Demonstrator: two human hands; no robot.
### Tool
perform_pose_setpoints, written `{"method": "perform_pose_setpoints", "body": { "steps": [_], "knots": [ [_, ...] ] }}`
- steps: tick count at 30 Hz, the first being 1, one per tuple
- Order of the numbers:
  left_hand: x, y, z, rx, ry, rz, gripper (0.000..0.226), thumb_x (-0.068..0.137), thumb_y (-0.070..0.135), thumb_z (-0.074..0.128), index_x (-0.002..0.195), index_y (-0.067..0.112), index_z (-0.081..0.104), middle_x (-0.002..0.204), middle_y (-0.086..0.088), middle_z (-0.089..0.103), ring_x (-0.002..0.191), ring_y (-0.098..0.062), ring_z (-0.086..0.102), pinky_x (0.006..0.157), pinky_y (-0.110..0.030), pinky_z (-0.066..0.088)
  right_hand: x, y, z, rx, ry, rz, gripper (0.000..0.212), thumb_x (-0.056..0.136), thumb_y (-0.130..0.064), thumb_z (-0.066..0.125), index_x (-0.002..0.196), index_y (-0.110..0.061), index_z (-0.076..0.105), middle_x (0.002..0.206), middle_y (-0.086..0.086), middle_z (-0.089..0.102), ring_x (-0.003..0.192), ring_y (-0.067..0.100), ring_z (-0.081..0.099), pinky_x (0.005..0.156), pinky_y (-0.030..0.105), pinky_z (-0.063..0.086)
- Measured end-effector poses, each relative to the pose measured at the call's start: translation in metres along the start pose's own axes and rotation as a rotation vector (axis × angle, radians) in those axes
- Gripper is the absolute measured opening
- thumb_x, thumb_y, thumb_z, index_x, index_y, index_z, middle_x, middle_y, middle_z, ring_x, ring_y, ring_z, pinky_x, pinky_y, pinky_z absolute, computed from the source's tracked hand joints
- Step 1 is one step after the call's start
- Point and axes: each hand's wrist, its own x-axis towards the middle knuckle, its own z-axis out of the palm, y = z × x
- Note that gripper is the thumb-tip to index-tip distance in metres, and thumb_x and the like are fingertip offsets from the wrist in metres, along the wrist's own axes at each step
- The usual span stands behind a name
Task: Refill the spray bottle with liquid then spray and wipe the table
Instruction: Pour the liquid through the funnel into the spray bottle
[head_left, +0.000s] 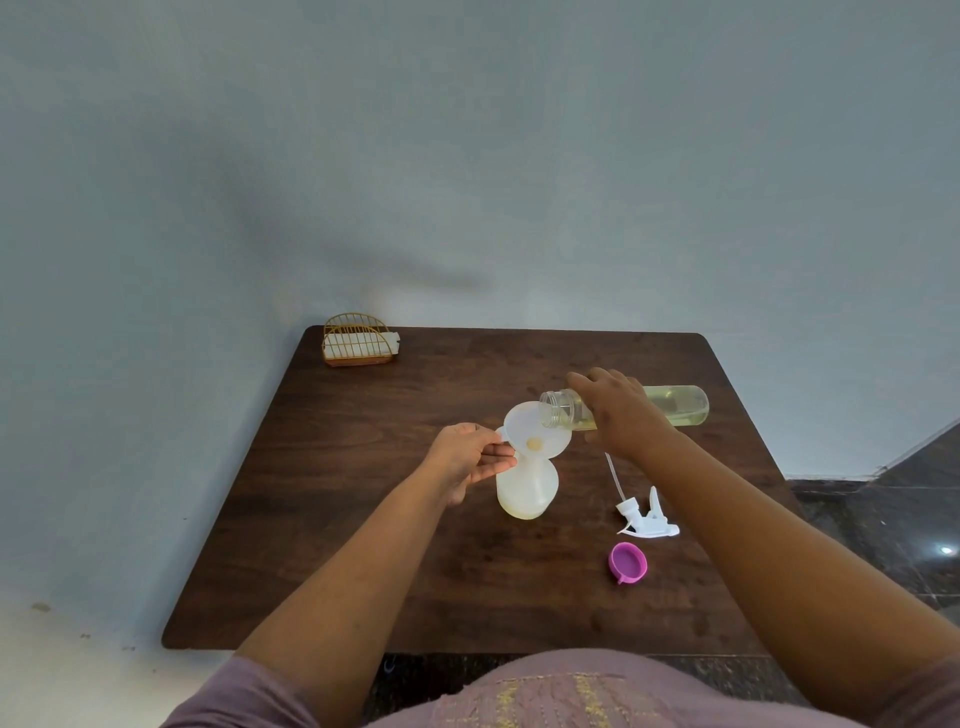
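Spray bottle (525, 486) on dark wooden table (363, 519)

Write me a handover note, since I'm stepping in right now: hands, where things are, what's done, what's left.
Left hand: steadies the funnel by its tab, seated in the spray bottle.
Right hand: holds the refill bottle, tipped nearly flat, mouth over the funnel.
On the table: trigger sprayer, purple cap, tissue holder at the far left corner.
Done: both bottles opened, funnel placed, pouring started.
Left: finish filling, remove funnel, screw sprayer on, spray, wipe.
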Motion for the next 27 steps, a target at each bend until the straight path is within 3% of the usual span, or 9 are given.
{"method": "perform_pose_setpoints", "body": {
  "steps": [6,12,22,27],
  "knots": [
    [-0.0001,-0.001,-0.0007,-0.003,-0.004,0.003,0.015,0.095,0.007,0.06,0.104,-0.002,0.066,0.093,-0.017,0.073,0.083,-0.023,0.073,0.076,-0.031,0.061,0.0,0.0,0.0004,0.007,0.005,-0.001,0.06,0.072,-0.013,0.073,0.125,-0.021,0.047,0.106,0.004,0.053,0.102,0.023,0.051,0.094,0.036,0.04],
    [-0.0013,-0.0012,-0.0001,-0.017,-0.02,0.011,0.015,0.095,0.007,0.06,0.103,-0.003,0.066,0.087,-0.016,0.073,0.078,-0.021,0.073,0.07,-0.028,0.061,0.0007,0.0001,0.0014,0.003,-0.001,0.002,0.06,0.072,-0.013,0.074,0.125,-0.02,0.047,0.107,0.004,0.053,0.103,0.023,0.051,0.095,0.036,0.04],
    [0.0007,-0.0012,0.0009,0.004,0.002,0.014,0.012,0.094,0.008,0.06,0.1,0.0,0.067,0.093,-0.018,0.073,0.086,-0.024,0.073,0.08,-0.033,0.061,0.0012,-0.0002,0.0012,-0.02,-0.007,-0.003,0.06,0.074,-0.014,0.073,0.127,-0.02,0.046,0.111,0.004,0.054,0.106,0.022,0.051,0.097,0.037,0.039],
    [0.0001,-0.001,0.0006,-0.009,-0.011,0.011,0.014,0.095,0.007,0.06,0.103,-0.002,0.067,0.091,-0.017,0.073,0.081,-0.022,0.073,0.072,-0.029,0.061,0.0017,0.0003,0.0025,-0.015,0.007,-0.007,0.058,0.073,-0.014,0.073,0.124,-0.021,0.047,0.11,0.004,0.054,0.105,0.022,0.051,0.096,0.035,0.039]
  ]
}}
